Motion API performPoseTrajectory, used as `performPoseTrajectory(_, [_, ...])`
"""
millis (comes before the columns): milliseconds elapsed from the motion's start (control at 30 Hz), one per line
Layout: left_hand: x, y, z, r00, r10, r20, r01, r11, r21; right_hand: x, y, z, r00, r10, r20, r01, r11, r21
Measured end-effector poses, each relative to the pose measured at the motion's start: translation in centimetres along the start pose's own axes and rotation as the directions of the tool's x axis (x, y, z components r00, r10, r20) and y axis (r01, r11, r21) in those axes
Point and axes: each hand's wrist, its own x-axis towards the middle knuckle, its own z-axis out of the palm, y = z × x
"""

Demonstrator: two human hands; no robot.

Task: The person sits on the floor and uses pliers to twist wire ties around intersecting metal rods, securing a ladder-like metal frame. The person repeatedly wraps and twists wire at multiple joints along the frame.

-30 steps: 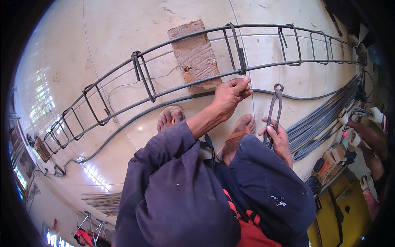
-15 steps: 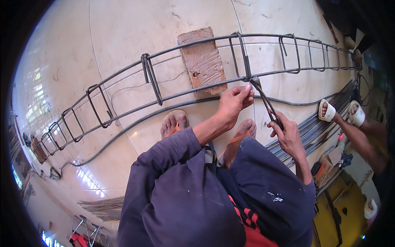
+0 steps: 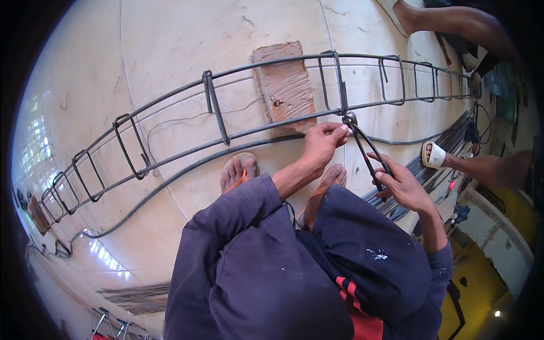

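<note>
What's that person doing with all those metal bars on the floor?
A person crouches over a long cage of steel bars lying on the tiled floor. The left hand grips a bar where a loop crosses it. The right hand holds pincers, their tip at that joint. A brick props the cage.

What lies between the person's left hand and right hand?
In the head view, the pincers span from the left hand to the right hand.

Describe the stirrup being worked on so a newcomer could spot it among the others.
Start at the brick lying under the long rebar cage on the pale floor. Just to its right is the stirrup whose lower corner the pincers touch. Unlike its neighbours, it has the left hand at its base, and the right hand holds the pincer handles.
</note>
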Motion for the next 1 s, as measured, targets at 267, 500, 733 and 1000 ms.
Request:
performPoseTrajectory(267, [-0.2,0.0,0.2,0.993,0.109,-0.041,-0.104,0.989,0.103,0.4,0.0,3.2,0.955,-0.182,-0.234,0.023,0.834,-0.552])
performPoseTrajectory(500, [-0.7,0.3,0.3,0.989,0.14,-0.054,-0.123,0.962,0.243,2.9,3.2,6.3,0.919,-0.059,-0.389,-0.021,0.98,-0.198])
performPoseTrajectory(733, [-0.6,-0.2,0.2,0.971,0.217,-0.104,-0.176,0.936,0.304,4.9,5.3,7.8,0.888,-0.189,-0.419,0.187,0.981,-0.046])
performPoseTrajectory(1000, [-2.0,2.3,-0.8,0.943,0.328,0.061,-0.276,0.664,0.695,6.9,8.1,7.7,0.814,-0.41,-0.411,0.428,0.902,-0.054])
